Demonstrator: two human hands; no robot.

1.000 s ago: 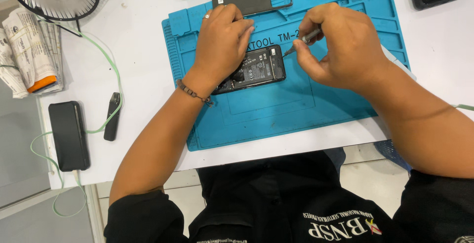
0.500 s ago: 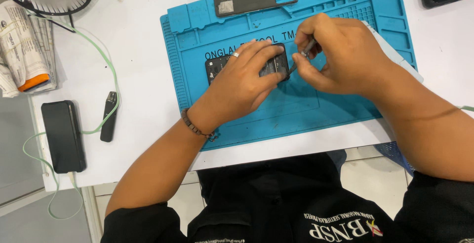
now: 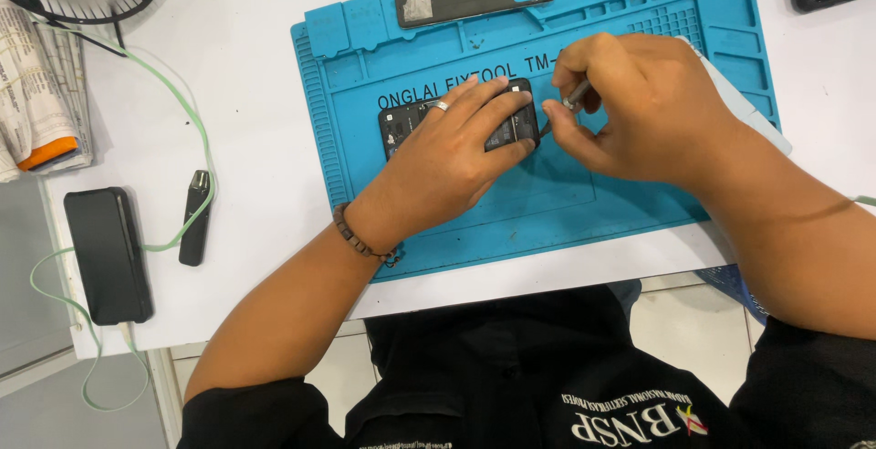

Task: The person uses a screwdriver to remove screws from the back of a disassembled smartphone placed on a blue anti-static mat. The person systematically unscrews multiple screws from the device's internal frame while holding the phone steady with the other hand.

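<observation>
The left hand point(image 3: 447, 161) lies flat, fingers spread, pressing the opened phone point(image 3: 411, 120) onto the blue repair mat point(image 3: 511, 203); the phone's long axis runs left to right. At its right end, the right hand point(image 3: 639, 107) pinches a thin screwdriver point(image 3: 568, 105), tip angled left toward the phone's edge, just beside the left fingertips.

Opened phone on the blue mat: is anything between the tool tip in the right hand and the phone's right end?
Nothing visible. The left hand presses on the opened phone but leaves its right end bare. The right hand holds the thin tool, whose tip meets that end directly, on the blue mat.
</observation>
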